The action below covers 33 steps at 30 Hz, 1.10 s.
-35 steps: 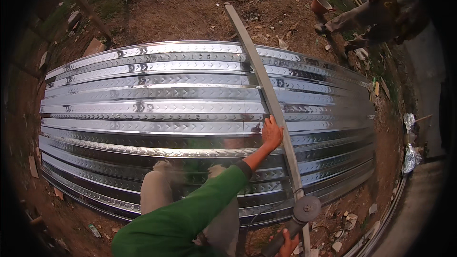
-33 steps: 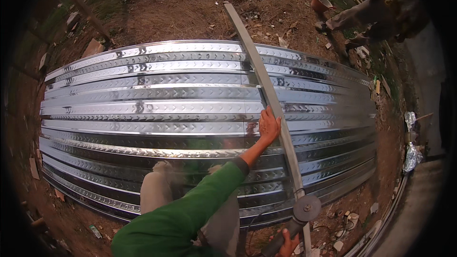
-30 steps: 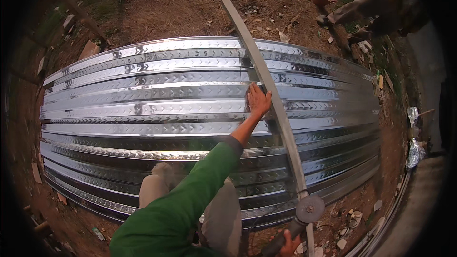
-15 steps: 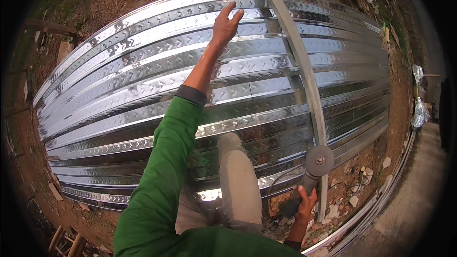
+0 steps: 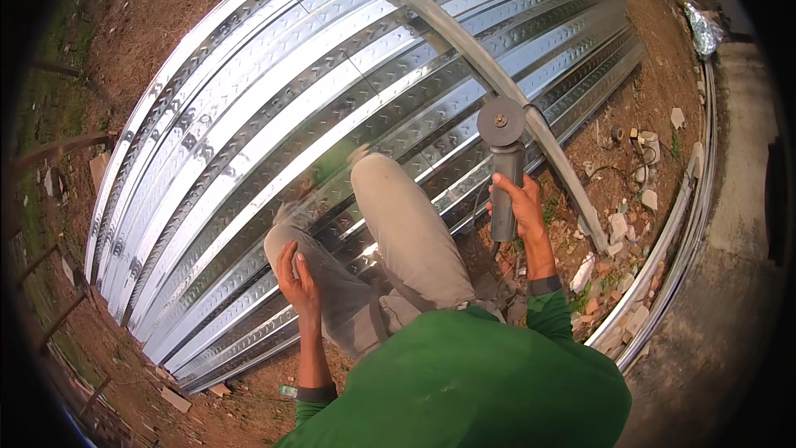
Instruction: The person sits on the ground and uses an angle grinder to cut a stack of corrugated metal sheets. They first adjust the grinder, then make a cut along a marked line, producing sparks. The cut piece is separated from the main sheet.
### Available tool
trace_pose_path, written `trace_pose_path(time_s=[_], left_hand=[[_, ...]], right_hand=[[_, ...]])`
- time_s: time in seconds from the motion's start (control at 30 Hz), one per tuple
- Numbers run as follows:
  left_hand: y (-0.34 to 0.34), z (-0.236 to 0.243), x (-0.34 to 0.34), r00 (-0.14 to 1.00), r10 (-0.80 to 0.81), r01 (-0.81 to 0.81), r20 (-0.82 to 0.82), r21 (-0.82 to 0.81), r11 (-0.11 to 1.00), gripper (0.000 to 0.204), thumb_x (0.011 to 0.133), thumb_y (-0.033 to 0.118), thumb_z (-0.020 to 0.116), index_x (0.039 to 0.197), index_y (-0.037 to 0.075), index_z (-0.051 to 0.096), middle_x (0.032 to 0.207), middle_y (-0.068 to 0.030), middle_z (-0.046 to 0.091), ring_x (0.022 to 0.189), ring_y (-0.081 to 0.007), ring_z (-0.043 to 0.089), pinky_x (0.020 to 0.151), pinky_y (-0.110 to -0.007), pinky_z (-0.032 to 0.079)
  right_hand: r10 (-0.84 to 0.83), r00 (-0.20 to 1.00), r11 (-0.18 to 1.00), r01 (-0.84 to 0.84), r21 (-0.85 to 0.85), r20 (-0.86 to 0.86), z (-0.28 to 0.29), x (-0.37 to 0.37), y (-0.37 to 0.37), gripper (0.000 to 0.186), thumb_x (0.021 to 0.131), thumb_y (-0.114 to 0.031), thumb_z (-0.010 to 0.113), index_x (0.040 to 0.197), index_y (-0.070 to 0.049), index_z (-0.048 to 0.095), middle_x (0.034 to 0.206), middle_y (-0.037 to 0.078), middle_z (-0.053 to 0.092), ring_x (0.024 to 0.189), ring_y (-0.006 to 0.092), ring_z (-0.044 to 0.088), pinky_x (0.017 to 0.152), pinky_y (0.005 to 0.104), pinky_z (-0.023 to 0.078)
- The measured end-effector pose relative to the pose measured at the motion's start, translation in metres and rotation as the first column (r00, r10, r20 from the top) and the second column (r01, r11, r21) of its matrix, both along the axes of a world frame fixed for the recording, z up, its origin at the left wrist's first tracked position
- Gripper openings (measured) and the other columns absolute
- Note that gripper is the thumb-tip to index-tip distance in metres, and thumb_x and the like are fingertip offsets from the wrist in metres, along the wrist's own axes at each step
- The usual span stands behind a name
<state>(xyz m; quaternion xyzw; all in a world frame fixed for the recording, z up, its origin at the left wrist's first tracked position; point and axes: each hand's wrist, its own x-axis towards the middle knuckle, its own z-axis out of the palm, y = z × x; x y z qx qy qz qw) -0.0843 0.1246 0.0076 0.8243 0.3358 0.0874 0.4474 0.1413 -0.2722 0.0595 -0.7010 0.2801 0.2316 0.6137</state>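
My right hand (image 5: pixel 525 209) is wrapped round the dark body of an angle grinder (image 5: pixel 507 168). Its round grey disc (image 5: pixel 501 121) points away from me, above the edge of the shiny corrugated metal sheet (image 5: pixel 274 116). A long grey bar (image 5: pixel 464 37) lies across the sheet, just to the right of the grinder's disc. My left hand (image 5: pixel 299 278) is beside my left knee, fingers stretched out and apart, holding nothing. Thin dark lines cross the ribs of the sheet left of the bar.
Broken stones (image 5: pixel 649 199) and rubble lie on the brown soil at the right. Several long metal strips (image 5: pixel 663 299) run along the concrete strip (image 5: pixel 705 224). Crumpled silver foil (image 5: pixel 701 31) sits at the upper right. A cable shows below the grinder.
My left hand has drawn back from the far part of the sheet to my left knee. The grinder has been raised farther forward in my right hand. The view has turned.
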Motion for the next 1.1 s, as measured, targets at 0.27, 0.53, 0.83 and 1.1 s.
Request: trace_pose_path(time_s=[0.27, 0.53, 0.83, 1.1], left_hand=[[-0.36, 0.045, 0.045, -0.091, -0.953, 0.927, 0.289, -0.324, -0.187, 0.097, 0.085, 0.011, 0.068, 0.165, -0.005, 0.016, 0.169, -0.0307, 0.022, 0.159, -0.042, 0.023, 0.129, -0.052, 0.021], [-0.367, 0.031, 0.015, -0.281, -0.958, 0.856, 0.062, -0.435, -0.279, 0.084, 0.09, 0.016, 0.061, 0.163, -0.007, 0.024, 0.162, -0.0314, 0.039, 0.147, -0.0371, 0.045, 0.115, -0.042, 0.042], [-0.273, -0.006, 0.059, 0.85, -0.515, -0.131, -0.108, -0.991, -0.008, 0.06, 0.095, 0.048, 0.072, 0.134, 0.004, 0.06, 0.11, -0.012, 0.067, 0.094, -0.0247, 0.063, 0.088, -0.046, 0.051], [-0.239, -0.03, 0.072, 0.895, -0.445, -0.066, -0.01, -0.992, -0.11, 0.049, 0.095, 0.041, 0.074, 0.122, 0.001, 0.064, 0.094, -0.0107, 0.072, 0.064, -0.0235, 0.068, 0.06, -0.041, 0.059]], right_hand=[[0.033, 0.989, 0.999, -0.029, -0.03, 0.145, 0.142, -0.051, -0.073, 0.043, 0.094, -0.03, 0.078, 0.119, -0.001, 0.06, 0.089, 0.01, 0.07, 0.061, 0.0193, 0.073, 0.052, 0.0319, 0.062], [0.224, 0.95, 0.958, -0.173, -0.23, 0.218, 0.084, -0.089, -0.131, 0.042, 0.093, -0.029, 0.079, 0.118, -0.001, 0.059, 0.085, 0.009, 0.069, 0.061, 0.0201, 0.073, 0.051, 0.0324, 0.062], [0.148, 0.942, 0.743, 0.094, 0.662, -0.3, -0.019, -0.15, -0.072, 0.046, 0.096, -0.037, 0.073, 0.125, -0.003, 0.06, 0.093, 0.016, 0.071, 0.067, 0.0255, 0.073, 0.056, 0.0391, 0.065], [0.415, 0.886, 0.785, -0.234, 0.573, -0.206, -0.045, -0.147, -0.03, 0.055, 0.094, -0.041, 0.077, 0.127, 0.0, 0.061, 0.099, 0.017, 0.074, 0.078, 0.0267, 0.076, 0.066, 0.0384, 0.065]])
